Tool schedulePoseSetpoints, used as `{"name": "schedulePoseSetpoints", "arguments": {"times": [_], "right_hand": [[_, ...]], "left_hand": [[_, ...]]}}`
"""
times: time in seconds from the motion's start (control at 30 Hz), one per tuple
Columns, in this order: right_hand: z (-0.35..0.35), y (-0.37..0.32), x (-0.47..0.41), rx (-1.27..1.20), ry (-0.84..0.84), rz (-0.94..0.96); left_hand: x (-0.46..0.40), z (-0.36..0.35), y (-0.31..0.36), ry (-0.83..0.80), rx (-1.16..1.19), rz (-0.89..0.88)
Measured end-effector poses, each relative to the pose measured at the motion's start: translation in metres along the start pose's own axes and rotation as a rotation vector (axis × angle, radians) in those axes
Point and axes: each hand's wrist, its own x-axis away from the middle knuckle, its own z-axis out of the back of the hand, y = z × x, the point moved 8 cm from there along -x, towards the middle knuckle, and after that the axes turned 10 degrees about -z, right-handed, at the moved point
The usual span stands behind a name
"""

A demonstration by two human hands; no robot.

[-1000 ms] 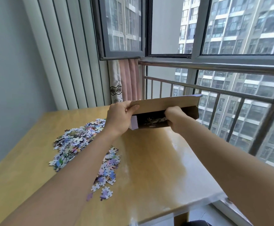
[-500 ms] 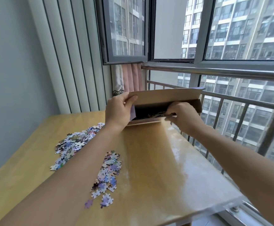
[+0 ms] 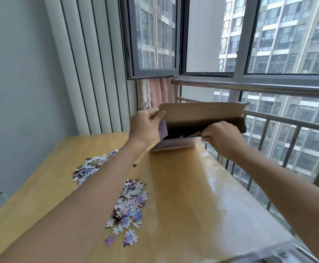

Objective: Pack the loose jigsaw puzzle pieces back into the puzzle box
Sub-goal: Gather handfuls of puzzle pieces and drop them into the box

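Nearest, at six o'clock on the yellow wooden bench (image 3: 183, 205), lies a small heap of loose purple-and-white jigsaw pieces (image 3: 129, 207); a larger scatter (image 3: 90, 168) sits toward nine o'clock, half hidden by the left forearm. Both heaps lie as they did half a second ago. Farther, at twelve o'clock, the brown cardboard puzzle box (image 3: 202, 118) stands on the bench's far edge, mouth facing the person, lid flap raised. The left hand (image 3: 145, 128) grips the box's left end, thumb on the flap. The right hand (image 3: 223, 137), curled, has drawn back slightly from the opening since then, pinching something thin at its mouth.
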Motion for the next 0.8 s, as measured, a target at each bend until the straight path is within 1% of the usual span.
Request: {"name": "schedulePoseSetpoints", "arguments": {"times": [0.07,0.13,0.23,0.3,0.33,0.4,0.5,0.6,0.7,0.8], "right_hand": [[-0.022,0.000,0.007,0.087,-0.120,-0.008],[-0.039,-0.003,0.017,0.100,-0.253,-0.012],[-0.065,-0.008,0.033,0.037,-0.503,-0.026],[-0.074,-0.014,0.041,-0.050,-0.595,0.004],[-0.075,-0.018,0.042,-0.102,-0.601,0.037],[-0.075,-0.024,0.041,-0.191,-0.559,0.080],[-0.067,-0.029,0.043,-0.357,-0.491,0.009],[-0.057,-0.046,0.049,-0.458,-0.424,-0.029],[-0.055,-0.069,0.057,-0.663,-0.498,-0.077],[-0.058,-0.089,0.056,-0.759,-0.531,-0.076]], "left_hand": [[0.014,-0.007,-0.010,-0.008,-0.036,0.006],[0.027,-0.013,-0.013,-0.018,-0.062,0.005],[0.044,-0.019,-0.019,-0.031,-0.106,0.012],[0.055,-0.022,-0.029,-0.039,-0.122,0.053],[0.060,-0.023,-0.033,-0.049,-0.117,0.076],[0.070,-0.026,-0.041,-0.071,-0.100,0.106],[0.080,-0.031,-0.055,-0.118,-0.075,0.162],[0.094,-0.039,-0.069,-0.195,-0.064,0.244],[0.116,-0.051,-0.086,-0.293,-0.087,0.284],[0.136,-0.062,-0.098,-0.472,-0.091,0.290]]}}
